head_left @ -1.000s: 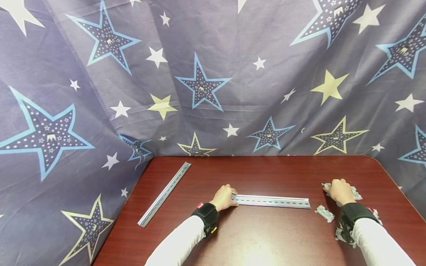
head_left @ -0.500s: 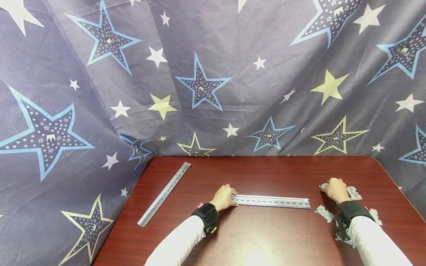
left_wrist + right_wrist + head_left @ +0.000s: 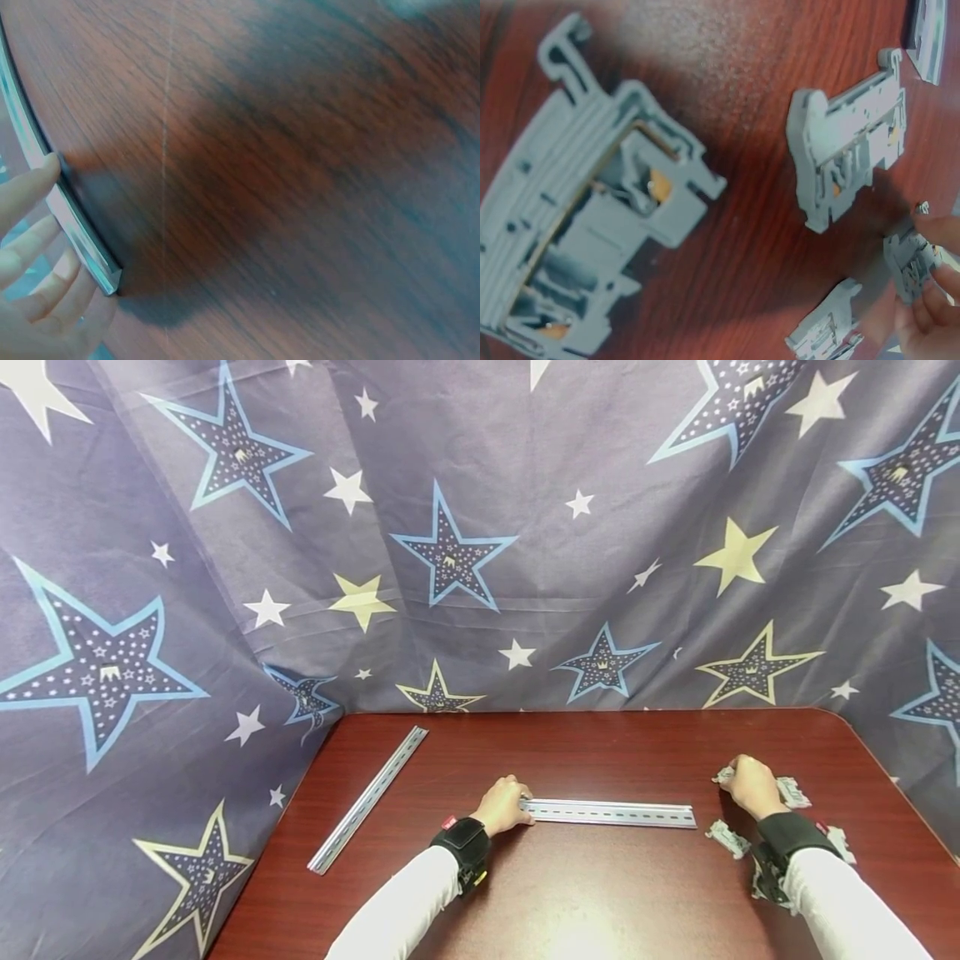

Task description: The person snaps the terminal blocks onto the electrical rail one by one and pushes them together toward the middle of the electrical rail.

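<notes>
A loose pinch could let the grey terminal block (image 3: 909, 262) twist from my right hand (image 3: 752, 787), which holds it at one o'clock from the right end of the slotted DIN rail (image 3: 611, 812). My left hand (image 3: 502, 807) grips the rail's nine-o'clock end; slackening could let it skid. The block looks notched and angular, the rail straight and silvery.

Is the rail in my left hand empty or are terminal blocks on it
Empty: in the head view, the DIN rail shows bare slots along its visible length; the nearest terminal block lies apart.
</notes>
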Demonstrator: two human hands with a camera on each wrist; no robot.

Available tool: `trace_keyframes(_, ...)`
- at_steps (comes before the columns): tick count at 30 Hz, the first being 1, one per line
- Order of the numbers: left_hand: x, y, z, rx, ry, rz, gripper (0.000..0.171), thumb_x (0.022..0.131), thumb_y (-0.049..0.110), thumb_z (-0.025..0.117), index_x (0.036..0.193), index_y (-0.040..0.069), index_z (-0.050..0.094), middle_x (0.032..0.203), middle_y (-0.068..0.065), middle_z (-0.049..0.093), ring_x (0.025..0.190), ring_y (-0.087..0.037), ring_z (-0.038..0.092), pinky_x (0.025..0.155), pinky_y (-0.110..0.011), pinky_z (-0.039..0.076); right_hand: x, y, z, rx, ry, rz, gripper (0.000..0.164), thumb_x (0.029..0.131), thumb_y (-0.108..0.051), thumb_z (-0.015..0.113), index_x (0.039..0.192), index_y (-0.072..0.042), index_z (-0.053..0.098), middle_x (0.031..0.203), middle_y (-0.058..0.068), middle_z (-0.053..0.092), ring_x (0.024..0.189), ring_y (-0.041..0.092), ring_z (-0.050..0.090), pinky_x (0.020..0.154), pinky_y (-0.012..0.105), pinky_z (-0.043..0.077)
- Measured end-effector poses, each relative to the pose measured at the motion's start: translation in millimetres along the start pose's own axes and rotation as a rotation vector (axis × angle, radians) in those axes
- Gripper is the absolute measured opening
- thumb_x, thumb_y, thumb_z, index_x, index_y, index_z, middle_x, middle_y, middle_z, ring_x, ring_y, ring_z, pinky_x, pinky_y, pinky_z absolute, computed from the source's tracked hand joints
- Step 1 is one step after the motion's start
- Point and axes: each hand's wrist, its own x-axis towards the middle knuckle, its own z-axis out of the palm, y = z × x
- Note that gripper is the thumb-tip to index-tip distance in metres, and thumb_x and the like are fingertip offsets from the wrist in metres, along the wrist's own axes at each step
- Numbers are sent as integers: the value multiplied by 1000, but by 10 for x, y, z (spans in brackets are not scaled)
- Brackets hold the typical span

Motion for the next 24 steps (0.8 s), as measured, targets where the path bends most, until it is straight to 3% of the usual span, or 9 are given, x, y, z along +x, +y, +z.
trace_keyframes(6,1,4,3,7,6,7,31,56,22,80,82,9,69,75,-1,55,74,-19,53,61,-27,42,-21,-57,-73,39,-18,-2,12,64,1,61,70,10,56,55,11,54,52,25,53,52,40,41)
trace_keyframes(18,-25,30,-31,0,-16,3,30,58,20,79,84,9,69,75,-2,53,75,-20,53,58,-27,43,-10,-227,-179,79,-41,29,11,66,-4,61,67,7,60,65,18,60,62,33,55,56,41,41)
trace_keyframes(24,-39,40,-65,5,-31,8,29,59,19,79,83,8,69,75,-2,53,76,-20,53,59,-28,43,-4,-356,-205,151,-86,74,15,68,-6,63,70,9,62,66,17,61,55,18,52,53,33,40)
